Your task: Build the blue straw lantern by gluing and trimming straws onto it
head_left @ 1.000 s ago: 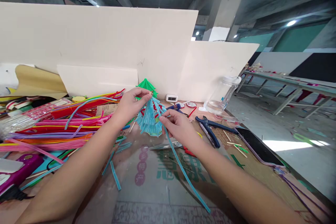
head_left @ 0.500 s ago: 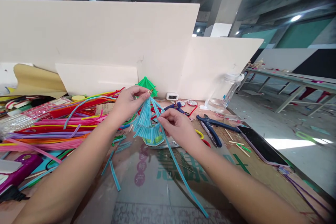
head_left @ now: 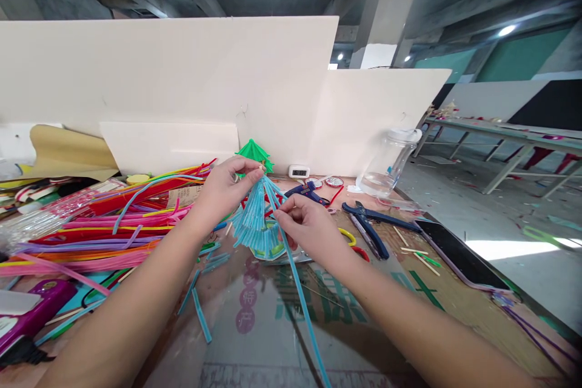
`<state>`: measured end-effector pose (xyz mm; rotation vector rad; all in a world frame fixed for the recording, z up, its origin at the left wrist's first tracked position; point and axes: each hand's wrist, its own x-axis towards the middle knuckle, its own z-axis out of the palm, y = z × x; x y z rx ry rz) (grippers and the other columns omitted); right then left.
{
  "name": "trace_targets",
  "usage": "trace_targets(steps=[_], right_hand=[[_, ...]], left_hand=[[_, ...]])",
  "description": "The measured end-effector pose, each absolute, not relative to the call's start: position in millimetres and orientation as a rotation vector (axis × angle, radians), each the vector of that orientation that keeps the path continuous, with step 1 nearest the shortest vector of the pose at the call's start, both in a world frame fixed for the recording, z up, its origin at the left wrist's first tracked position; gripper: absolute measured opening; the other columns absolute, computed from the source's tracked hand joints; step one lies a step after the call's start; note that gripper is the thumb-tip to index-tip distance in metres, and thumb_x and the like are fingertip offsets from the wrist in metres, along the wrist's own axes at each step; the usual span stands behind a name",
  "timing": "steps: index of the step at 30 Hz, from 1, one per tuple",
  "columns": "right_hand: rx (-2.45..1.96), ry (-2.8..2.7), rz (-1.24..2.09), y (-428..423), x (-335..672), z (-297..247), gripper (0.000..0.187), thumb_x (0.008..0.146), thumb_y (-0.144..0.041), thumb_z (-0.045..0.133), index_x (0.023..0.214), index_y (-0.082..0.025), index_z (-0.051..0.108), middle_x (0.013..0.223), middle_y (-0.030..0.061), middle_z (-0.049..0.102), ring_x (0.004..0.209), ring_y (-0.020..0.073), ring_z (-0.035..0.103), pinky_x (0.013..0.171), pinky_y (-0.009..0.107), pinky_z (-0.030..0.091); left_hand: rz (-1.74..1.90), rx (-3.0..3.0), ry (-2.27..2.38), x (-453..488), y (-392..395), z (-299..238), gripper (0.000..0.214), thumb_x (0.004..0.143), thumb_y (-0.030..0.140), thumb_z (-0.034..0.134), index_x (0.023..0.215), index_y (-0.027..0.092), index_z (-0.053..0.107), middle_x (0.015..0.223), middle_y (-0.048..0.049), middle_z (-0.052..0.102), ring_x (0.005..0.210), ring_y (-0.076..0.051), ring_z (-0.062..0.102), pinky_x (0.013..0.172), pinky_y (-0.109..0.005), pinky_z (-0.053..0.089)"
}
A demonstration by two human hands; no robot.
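Note:
A light-blue layered roof shape (head_left: pixel 253 218), covered with pipe cleaner pieces, stands mid-table. My left hand (head_left: pixel 231 187) is closed at its peak, thumb and forefinger pinching the tip. On its right slope, my right hand (head_left: pixel 305 221) grips a long blue pipe cleaner (head_left: pixel 301 297), which runs up to the peak and trails down toward me. Directly behind the peak is a small green umbrella-like top (head_left: pixel 253 151). The lower right of the roof shape is partly hidden by my right hand.
Bundles of coloured pipe cleaners (head_left: pixel 113 227) lie left, with cut blue pieces (head_left: pixel 201 315) nearer. A purple device (head_left: pixel 50 303) is at lower left. Right are pliers (head_left: pixel 370 230), a glue gun (head_left: pixel 305 192), a phone (head_left: pixel 461 254) and a clear jug (head_left: pixel 386 163). A white timer (head_left: pixel 299 171) stands behind.
The long pipe cleaner's free end has swung left and hangs more steeply. Both hands keep their hold near the same spots. The whole view has shifted slightly downward in the picture.

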<state>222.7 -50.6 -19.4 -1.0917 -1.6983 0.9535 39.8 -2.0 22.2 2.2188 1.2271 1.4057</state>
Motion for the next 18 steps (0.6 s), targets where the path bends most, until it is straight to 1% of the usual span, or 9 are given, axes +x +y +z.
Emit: trace_targets(steps=[5,11,18], right_hand=[[-1.074,-1.701,1.007,-51.5,222.8,-21.2,0.017,0.086,-0.037,0.054,0.077,-0.024,0.048,0.054,-0.0042,0.059,0.039,0.0117,0.051,0.038,0.023,0.04],[-1.11,-1.713,0.957,-52.9,223.7,-15.6,0.016,0.085,-0.035,0.054,0.075,-0.023,0.048,0.052,-0.0049,0.058,0.038,0.0111,0.051,0.037,0.021,0.039],[-1.131,-1.73,0.953,-53.7,224.4,-12.4,0.016,0.084,-0.032,0.054,0.073,-0.022,0.048,0.051,-0.0061,0.056,0.038,0.0096,0.051,0.036,0.019,0.036]], left_hand=[[1.399,2.237,1.221,41.5,-5.1,22.5,0.027,0.085,0.044,0.056,0.09,0.02,0.067,0.098,-0.0043,0.069,0.094,-0.021,0.063,0.085,-0.033,0.046],[1.388,2.253,1.227,43.7,-8.4,23.9,0.026,0.085,0.044,0.055,0.091,0.022,0.067,0.1,-0.004,0.069,0.097,-0.022,0.062,0.085,-0.032,0.046],[1.378,2.273,1.196,44.8,-8.6,23.2,0.027,0.086,0.042,0.055,0.091,0.019,0.068,0.097,-0.0048,0.069,0.095,-0.021,0.062,0.08,-0.031,0.046]])
